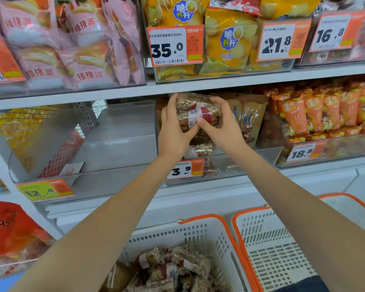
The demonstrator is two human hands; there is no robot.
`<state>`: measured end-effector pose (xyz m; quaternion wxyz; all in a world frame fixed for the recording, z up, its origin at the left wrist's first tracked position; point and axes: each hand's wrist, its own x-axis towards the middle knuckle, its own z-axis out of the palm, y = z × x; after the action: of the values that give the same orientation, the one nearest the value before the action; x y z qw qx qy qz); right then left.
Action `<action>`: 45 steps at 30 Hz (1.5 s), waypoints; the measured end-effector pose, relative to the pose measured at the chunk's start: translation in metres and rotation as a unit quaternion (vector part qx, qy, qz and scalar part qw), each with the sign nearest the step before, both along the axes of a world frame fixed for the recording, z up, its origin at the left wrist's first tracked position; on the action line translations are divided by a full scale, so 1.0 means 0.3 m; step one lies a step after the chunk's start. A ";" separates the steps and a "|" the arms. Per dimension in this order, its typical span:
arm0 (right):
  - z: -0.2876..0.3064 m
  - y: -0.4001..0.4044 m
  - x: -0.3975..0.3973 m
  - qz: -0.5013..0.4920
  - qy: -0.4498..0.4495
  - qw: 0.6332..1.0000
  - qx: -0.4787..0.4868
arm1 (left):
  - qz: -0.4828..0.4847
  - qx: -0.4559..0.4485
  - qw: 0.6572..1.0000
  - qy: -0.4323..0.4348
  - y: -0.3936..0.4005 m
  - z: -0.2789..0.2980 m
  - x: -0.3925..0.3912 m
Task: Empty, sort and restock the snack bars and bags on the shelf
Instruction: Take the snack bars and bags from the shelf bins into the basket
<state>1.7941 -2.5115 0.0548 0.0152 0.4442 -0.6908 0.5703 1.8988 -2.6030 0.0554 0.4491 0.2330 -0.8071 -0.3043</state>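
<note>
Restocking partly done: left hand [173, 131] and right hand [221, 127] clasping clear-wrapped nut bar [195, 114] over clear bin [223, 167] at twelve o'clock, many bars waiting in white plastic basket [217, 237] at six o'clock.

This place is a shop, a small supermarket or snack store. White metal shelves [219, 82] run across the view, and on them stand clear plastic bins [122, 131] filled with packed snacks. On the far upper left are pink snack bags with red Chinese letters [36, 36], in the upper middle yellow crisp bags with a blue logo [228, 39], and on the right orange snack packets [316, 110]. Orange and white price tags with large black numbers [175, 46] are fixed to the bin fronts, some with barcodes and QR codes. Near the viewer stand two white plastic shopping baskets with orange rims [261, 234].
</note>
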 end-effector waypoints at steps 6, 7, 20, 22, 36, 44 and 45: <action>0.013 0.047 0.034 0.006 0.007 1.000 -0.017 | -0.014 0.022 0.999 0.023 0.041 0.020 0.034; 0.016 0.058 0.041 0.010 0.007 1.000 -0.021 | -0.018 0.020 0.999 0.031 0.053 0.024 0.043; -0.032 0.250 0.250 0.035 0.011 0.999 -0.006 | -0.037 0.023 0.997 0.071 0.239 -0.067 0.273; -0.094 0.289 0.305 0.038 -0.016 0.999 0.006 | -0.047 0.040 0.997 0.050 0.273 -0.129 0.331; -0.730 0.471 0.488 0.130 -0.136 0.887 0.422 | -0.074 0.257 0.923 -0.278 0.463 -0.835 0.685; -0.675 0.396 0.390 0.110 -0.027 0.892 0.438 | -0.083 0.175 0.928 -0.318 0.320 -0.747 0.687; -0.622 0.376 0.378 0.088 -0.015 0.918 0.387 | -0.082 0.158 0.936 -0.303 0.296 -0.689 0.664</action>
<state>1.9075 -2.3986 -0.1318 -0.2182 0.4661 -0.8157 0.2640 2.0981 -2.5142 -0.1513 0.1146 0.3152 -0.8627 -0.3784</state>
